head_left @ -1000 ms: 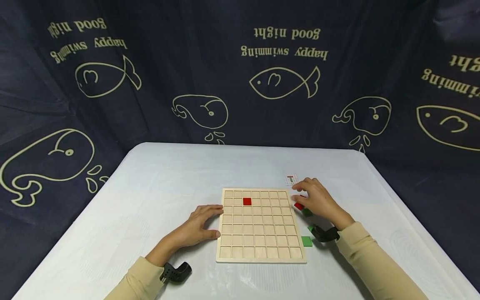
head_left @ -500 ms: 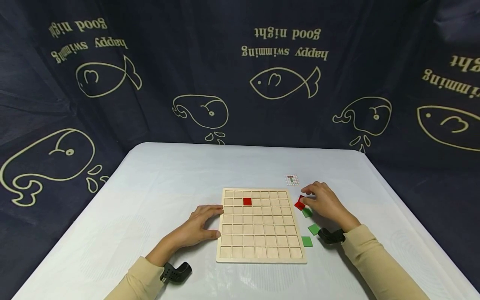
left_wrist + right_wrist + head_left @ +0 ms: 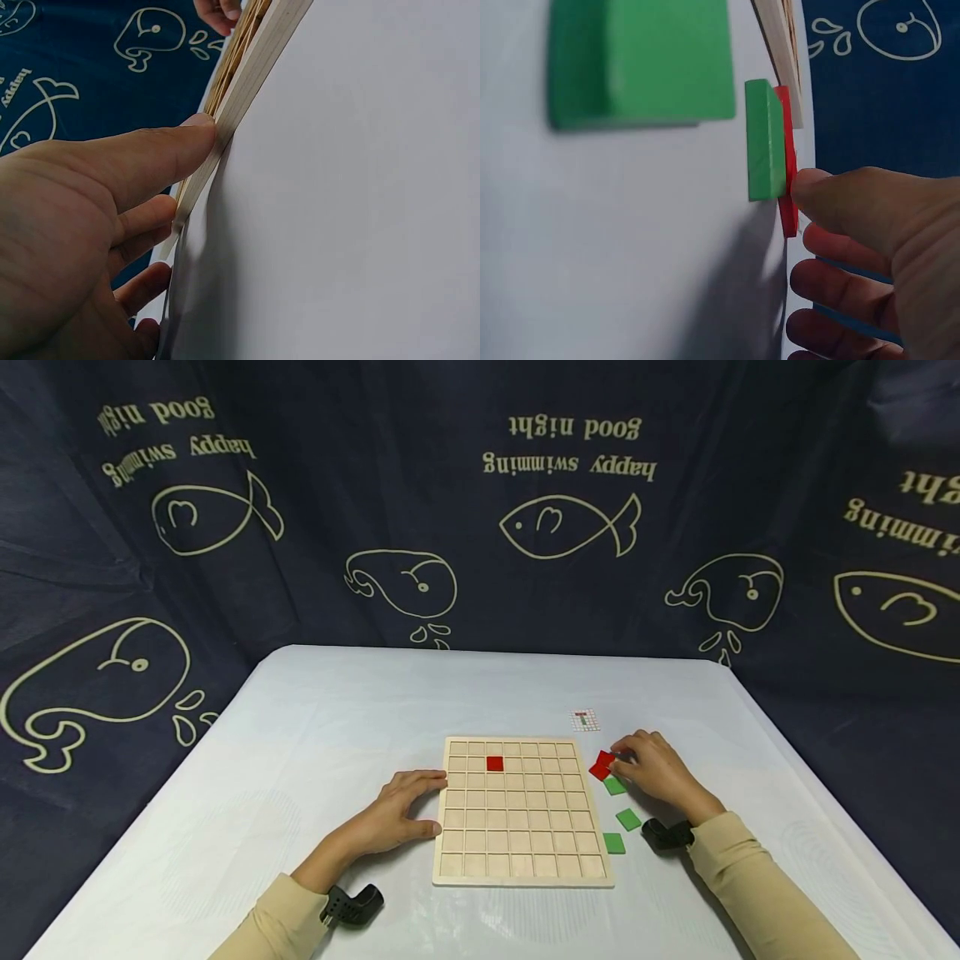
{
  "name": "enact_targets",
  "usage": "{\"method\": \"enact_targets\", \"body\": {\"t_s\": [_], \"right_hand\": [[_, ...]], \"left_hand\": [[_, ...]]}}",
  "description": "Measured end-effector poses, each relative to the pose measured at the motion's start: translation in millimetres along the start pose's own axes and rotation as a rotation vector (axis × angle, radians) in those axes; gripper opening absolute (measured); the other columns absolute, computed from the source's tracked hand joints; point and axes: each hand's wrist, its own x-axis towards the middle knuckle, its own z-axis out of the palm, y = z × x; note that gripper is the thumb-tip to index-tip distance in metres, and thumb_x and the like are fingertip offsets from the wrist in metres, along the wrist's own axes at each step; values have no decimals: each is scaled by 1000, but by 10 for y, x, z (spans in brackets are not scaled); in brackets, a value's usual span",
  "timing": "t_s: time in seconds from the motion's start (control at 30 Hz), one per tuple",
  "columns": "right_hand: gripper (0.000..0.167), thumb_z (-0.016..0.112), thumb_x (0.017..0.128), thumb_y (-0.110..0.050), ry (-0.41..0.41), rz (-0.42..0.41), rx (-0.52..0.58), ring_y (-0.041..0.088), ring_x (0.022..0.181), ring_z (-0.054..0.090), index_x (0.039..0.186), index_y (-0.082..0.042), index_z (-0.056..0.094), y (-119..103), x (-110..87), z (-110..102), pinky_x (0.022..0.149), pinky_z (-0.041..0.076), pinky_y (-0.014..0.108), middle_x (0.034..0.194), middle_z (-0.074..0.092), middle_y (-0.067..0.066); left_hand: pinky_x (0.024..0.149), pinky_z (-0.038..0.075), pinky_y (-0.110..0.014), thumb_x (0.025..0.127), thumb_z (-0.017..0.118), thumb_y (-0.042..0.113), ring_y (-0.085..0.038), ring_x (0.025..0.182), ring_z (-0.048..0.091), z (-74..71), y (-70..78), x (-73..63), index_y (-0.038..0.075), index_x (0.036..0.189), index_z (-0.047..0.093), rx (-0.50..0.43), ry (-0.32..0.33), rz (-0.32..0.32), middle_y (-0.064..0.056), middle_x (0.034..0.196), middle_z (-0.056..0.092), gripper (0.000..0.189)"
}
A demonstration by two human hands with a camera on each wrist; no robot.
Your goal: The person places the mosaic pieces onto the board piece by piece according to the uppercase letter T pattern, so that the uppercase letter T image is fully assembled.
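My left hand (image 3: 397,812) rests against the left edge of a wooden grid board (image 3: 518,818), its thumb and fingers spread along the rim. In the left wrist view the thumb (image 3: 184,146) touches the board's side. One red square tile (image 3: 495,763) sits in a cell of the second row. Right of the board, my right hand (image 3: 657,768) is beside two loose red tiles (image 3: 599,772), thumb and index tips at their right side. The right wrist view has the thumb (image 3: 832,196) at the red tile (image 3: 789,214), partly behind a green tile (image 3: 765,142).
Three green tiles lie right of the board: one below the red ones (image 3: 615,786), one farther down, and a green tile (image 3: 614,843) near the board's lower right corner. A small printed grid card (image 3: 585,720) lies beyond the board. Dark patterned cloth (image 3: 465,593) hangs behind the white table.
My right hand has moved right and slightly towards me, uncovering the red tiles and the middle green tile. My left hand and the board have stayed still.
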Motion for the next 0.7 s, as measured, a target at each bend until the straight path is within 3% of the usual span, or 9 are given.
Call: {"method": "enact_targets", "body": {"t_s": [0.7], "right_hand": [[25,71,79,-19,-1,19,-45,25,86,49,99,-4,70,29,13,53,72,38,38,92,61,10]], "left_hand": [[104,25,-56,81,73,25,-28,134,31,-6,17,1,10,136,49,3,6,17,-3,147,40,61]]}}
